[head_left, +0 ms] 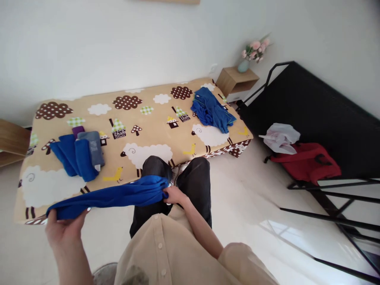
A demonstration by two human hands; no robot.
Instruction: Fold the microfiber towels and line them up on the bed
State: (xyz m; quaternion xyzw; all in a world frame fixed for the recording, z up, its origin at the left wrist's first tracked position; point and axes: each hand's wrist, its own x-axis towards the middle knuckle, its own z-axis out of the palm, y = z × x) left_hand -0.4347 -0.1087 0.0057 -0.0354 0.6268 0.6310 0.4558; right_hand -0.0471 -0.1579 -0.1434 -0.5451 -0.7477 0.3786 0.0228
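Observation:
A long blue towel (109, 197) is stretched out in front of me, gathered into a narrow strip over my lap and the near bed edge. My left hand (65, 227) grips its left end, with the thumb on the near side. The towel's right end is bunched in my right hand (175, 195), by my knees. Beyond the left hand, rolled or folded blue towels (84, 158) lie on the bed beside a grey folded cloth (93, 148) and a small purple one (78, 130). A crumpled blue cloth pile (210, 109) rests at the bed's right end.
The low bed (151, 118) has a sheep-print cover. Behind its right end stands a nightstand (230, 81) with a flower vase (243, 66). To the right, a black metal-framed bed (314, 107) holds a white plastic bag (282, 137) and a red bag (314, 162).

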